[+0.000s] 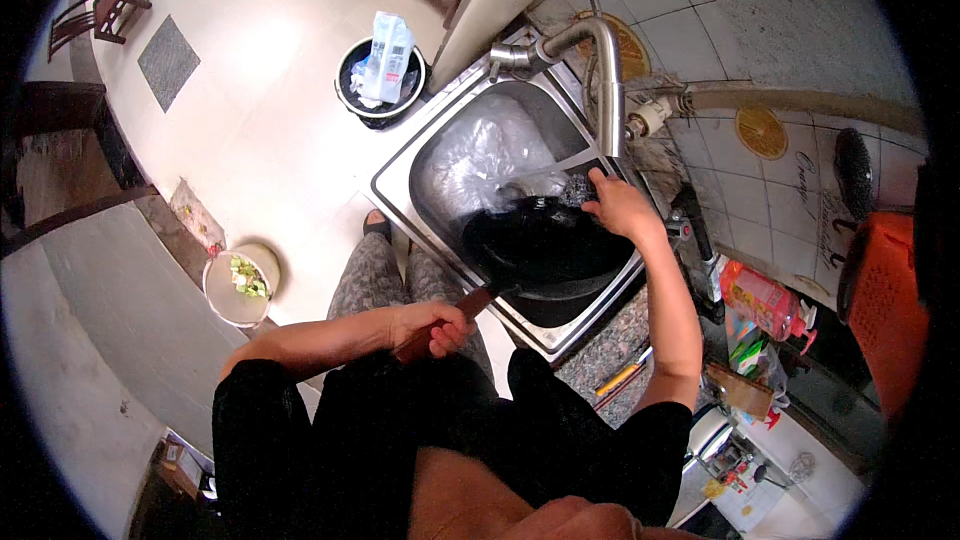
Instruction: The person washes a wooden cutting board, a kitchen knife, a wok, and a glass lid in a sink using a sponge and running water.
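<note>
My left hand (437, 328) is wrapped around the brown handle (478, 302) of a black wok (545, 245). The wok lies tilted over the stainless steel sink (400, 168), its bowl inside the basin. At the wok's far right rim, my right hand (622, 208) is closed on a dark, glinting, crinkled pad that looks like a steel wool scrubber (577, 190); my fingers partly hide it. A metal faucet (608, 90) arches above, and a pale streak like running water runs from its spout toward the wok. Behind the wok, a clear plastic bag (480, 145) fills part of the basin.
A lined bin (345, 90) with a pale package in it stands beyond the sink. A bucket of vegetable scraps (240, 285) is on the floor at left. Along the right counter are a yellow-handled tool (620, 378), a pink pump bottle (765, 300) and an orange basket (885, 300).
</note>
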Tool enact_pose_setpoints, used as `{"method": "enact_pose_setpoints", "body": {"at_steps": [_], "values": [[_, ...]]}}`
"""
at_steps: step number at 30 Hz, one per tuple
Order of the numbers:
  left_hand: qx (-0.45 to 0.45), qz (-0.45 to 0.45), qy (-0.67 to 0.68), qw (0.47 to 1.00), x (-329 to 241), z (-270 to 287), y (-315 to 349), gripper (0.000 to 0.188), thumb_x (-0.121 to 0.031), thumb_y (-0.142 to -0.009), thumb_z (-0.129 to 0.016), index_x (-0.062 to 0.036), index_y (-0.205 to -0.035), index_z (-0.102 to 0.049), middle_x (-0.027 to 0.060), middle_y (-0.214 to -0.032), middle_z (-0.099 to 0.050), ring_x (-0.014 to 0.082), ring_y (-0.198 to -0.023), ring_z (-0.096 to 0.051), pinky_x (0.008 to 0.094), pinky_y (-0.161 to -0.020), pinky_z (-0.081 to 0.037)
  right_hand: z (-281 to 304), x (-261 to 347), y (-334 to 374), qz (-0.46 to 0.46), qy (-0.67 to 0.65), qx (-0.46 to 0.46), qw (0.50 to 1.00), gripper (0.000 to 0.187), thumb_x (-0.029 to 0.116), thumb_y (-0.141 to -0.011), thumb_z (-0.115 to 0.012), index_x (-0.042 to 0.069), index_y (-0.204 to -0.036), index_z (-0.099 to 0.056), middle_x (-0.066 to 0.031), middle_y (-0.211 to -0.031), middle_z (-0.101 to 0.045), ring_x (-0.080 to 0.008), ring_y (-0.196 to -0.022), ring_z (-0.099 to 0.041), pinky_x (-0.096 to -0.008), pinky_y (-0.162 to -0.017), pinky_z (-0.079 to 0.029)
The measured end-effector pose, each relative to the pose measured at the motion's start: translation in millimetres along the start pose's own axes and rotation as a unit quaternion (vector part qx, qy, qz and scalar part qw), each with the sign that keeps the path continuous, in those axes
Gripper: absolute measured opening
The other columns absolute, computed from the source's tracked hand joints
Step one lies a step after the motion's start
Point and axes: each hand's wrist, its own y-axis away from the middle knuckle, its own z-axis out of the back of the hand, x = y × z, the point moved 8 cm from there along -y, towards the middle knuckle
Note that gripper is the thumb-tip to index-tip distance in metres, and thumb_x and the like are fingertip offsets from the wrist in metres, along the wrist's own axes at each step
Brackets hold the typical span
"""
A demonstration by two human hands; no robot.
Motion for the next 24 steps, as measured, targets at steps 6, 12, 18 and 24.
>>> {"method": "enact_pose_setpoints", "body": {"at_steps": [6,12,18,24], "values": [[-0.053,-0.002,-0.05,0.997,-7,-1,16,0.008,-0.008,-0.079,-0.045,-0.0072,-0.073,-0.041,-0.0045,-0.053,-0.036,0.0033,-0.039,-0.034,0.0179,-0.035,-0.03,-6,3,-2,0.029,0.022,0.014,0.999,0.045,0.022,-0.074,-0.058,0.001,-0.108,-0.036,-0.0256,-0.098,-0.05,-0.0378,-0.095,-0.048,-0.0418,-0.078,-0.04],[-0.197,-0.063,-0.276,0.939,-45,22,39,0.015,-0.006,-0.074,-0.051,-0.0054,-0.063,-0.042,0.0012,-0.053,-0.042,0.0093,-0.04,-0.042,0.0227,-0.035,-0.035,-57,0,-35,0.041,-0.158,-0.01,0.987,0.057,0.024,-0.063,-0.07,0.005,-0.103,-0.034,-0.0211,-0.094,-0.053,-0.038,-0.094,-0.048,-0.0425,-0.073,-0.039],[-0.314,-0.121,-0.426,0.84,-79,54,64,0.011,-0.006,-0.072,-0.053,-0.0018,-0.069,-0.044,0.0025,-0.053,-0.045,0.0105,-0.042,-0.045,0.0249,-0.037,-0.039,-168,-23,-101,0.0,-0.282,-0.145,0.948,0.051,0.016,-0.065,-0.068,0.007,-0.102,-0.035,-0.0188,-0.094,-0.05,-0.0389,-0.088,-0.049,-0.0433,-0.071,-0.039],[-0.419,-0.131,-0.59,0.678,-107,52,95,0.022,-0.007,-0.069,-0.055,0.0021,-0.086,-0.044,0.0113,-0.06,-0.053,0.019,-0.05,-0.055,0.0303,-0.043,-0.044,-196,-24,-111,-0.114,-0.222,-0.261,0.933,0.05,0.007,-0.062,-0.067,0.007,-0.102,-0.037,-0.0191,-0.098,-0.041,-0.0387,-0.085,-0.048,-0.0435,-0.069,-0.04]]}}
